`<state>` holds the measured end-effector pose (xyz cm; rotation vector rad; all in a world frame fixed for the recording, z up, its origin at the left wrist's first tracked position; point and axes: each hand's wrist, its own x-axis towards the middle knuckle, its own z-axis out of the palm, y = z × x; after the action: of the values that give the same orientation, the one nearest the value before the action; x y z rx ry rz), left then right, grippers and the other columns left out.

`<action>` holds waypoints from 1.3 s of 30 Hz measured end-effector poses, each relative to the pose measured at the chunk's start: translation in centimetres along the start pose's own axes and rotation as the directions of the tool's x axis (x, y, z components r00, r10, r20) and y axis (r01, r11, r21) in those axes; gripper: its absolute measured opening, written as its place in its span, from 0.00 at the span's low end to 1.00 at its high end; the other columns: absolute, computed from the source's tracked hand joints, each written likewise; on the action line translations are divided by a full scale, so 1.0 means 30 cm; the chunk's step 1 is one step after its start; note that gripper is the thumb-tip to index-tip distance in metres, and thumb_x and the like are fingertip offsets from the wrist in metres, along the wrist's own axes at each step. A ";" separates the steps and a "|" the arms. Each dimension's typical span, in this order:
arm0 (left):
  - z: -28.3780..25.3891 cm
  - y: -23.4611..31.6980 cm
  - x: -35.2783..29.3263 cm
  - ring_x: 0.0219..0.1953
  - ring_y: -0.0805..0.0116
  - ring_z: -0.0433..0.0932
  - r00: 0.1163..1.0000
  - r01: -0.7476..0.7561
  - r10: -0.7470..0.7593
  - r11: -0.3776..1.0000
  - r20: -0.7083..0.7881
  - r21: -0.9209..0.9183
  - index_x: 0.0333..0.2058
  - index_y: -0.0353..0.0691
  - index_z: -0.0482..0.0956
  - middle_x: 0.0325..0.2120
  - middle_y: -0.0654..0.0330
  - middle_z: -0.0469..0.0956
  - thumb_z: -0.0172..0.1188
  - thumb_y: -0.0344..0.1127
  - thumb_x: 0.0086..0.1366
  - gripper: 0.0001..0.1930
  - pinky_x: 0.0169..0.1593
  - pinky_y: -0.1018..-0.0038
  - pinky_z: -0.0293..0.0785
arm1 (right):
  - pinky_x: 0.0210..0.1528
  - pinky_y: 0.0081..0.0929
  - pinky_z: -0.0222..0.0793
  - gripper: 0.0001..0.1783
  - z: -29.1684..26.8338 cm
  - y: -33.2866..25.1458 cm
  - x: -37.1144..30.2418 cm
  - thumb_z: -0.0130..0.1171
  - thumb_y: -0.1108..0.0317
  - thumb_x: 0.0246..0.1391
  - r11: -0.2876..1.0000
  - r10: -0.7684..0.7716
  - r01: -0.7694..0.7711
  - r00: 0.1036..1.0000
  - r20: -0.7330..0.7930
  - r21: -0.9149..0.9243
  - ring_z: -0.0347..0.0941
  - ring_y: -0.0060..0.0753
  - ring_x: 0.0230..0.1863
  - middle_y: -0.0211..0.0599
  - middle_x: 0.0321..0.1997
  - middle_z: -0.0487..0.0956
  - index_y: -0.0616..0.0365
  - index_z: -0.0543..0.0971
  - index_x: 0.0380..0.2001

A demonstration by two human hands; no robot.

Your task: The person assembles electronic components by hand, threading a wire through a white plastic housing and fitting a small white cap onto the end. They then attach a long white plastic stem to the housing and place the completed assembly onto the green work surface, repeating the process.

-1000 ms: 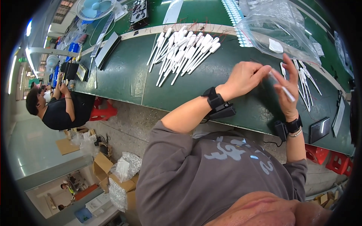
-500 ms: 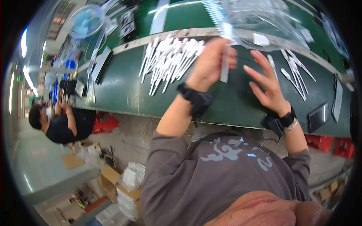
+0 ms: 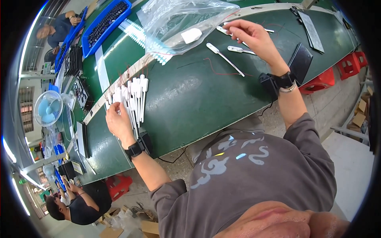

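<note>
On the far left of the green workbench my left hand (image 3: pixel 119 123) reaches into a pile of thin white sticks with wider heads (image 3: pixel 139 93). Its fingers are closed together, and whatever they hold is hidden among the sticks. At the upper right my right hand (image 3: pixel 258 43) has its fingers bent but apart beside a white stick's head (image 3: pixel 222 30); the palm hides part of this stick. Two more white sticks lie close by, one (image 3: pixel 225 58) slanting toward me and one (image 3: pixel 240 50) partly under the right hand. Thin red wires trail from sticks.
A clear plastic bag (image 3: pixel 178 29) spreads across the back of the bench, by a pale blue toothed strip (image 3: pixel 143 37). Further back stands a blue tray (image 3: pixel 105 25) of dark parts. Dark panels (image 3: pixel 300 63) lie at the right. Co-workers sit left, near a fan (image 3: pixel 48 108).
The view has swung to the right. My left hand has gone from mid-bench, where it held a pale strip, to the pile. My right hand has moved to the loose sticks.
</note>
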<state>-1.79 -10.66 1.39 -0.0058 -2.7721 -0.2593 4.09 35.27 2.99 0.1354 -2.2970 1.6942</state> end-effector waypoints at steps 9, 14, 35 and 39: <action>-0.046 0.286 -0.011 0.38 0.56 0.79 0.912 -0.408 0.363 0.839 -0.189 -0.359 0.38 0.39 0.83 0.34 0.57 0.82 0.62 0.32 0.63 0.07 0.44 0.64 0.74 | 0.35 0.27 0.69 0.10 0.015 -0.036 -0.027 0.56 0.66 0.61 0.822 0.067 0.040 0.984 0.166 -0.569 0.75 0.32 0.30 0.36 0.30 0.80 0.61 0.80 0.39; -0.003 0.511 -0.070 0.38 0.57 0.79 0.735 -0.607 0.677 0.628 -0.042 -0.487 0.35 0.40 0.82 0.33 0.58 0.81 0.62 0.30 0.61 0.04 0.42 0.64 0.75 | 0.36 0.34 0.70 0.09 0.014 -0.050 -0.065 0.56 0.66 0.59 0.724 0.131 0.064 0.965 0.228 -0.686 0.74 0.44 0.29 0.41 0.29 0.79 0.59 0.80 0.38; 0.099 0.615 -0.090 0.48 0.59 0.76 0.432 -0.802 0.901 0.405 0.041 -0.440 0.38 0.40 0.81 0.43 0.60 0.79 0.62 0.29 0.59 0.08 0.50 0.65 0.74 | 0.44 0.39 0.73 0.04 -0.014 0.057 0.085 0.59 0.71 0.54 0.460 -0.227 0.684 0.708 0.669 -0.567 0.76 0.43 0.43 0.34 0.45 0.77 0.54 0.77 0.35; 0.066 0.560 -0.111 0.44 0.57 0.78 0.431 -0.774 0.903 0.369 0.000 -0.515 0.37 0.39 0.81 0.39 0.60 0.80 0.63 0.29 0.58 0.07 0.47 0.66 0.75 | 0.41 0.38 0.71 0.07 -0.041 0.041 0.049 0.61 0.68 0.55 0.512 -0.119 0.588 0.771 0.626 -0.626 0.75 0.42 0.40 0.35 0.39 0.78 0.56 0.74 0.32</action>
<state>1.26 6.32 1.42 -1.6994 -2.4396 -0.6217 2.61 36.94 2.59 0.9109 -2.8804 0.2718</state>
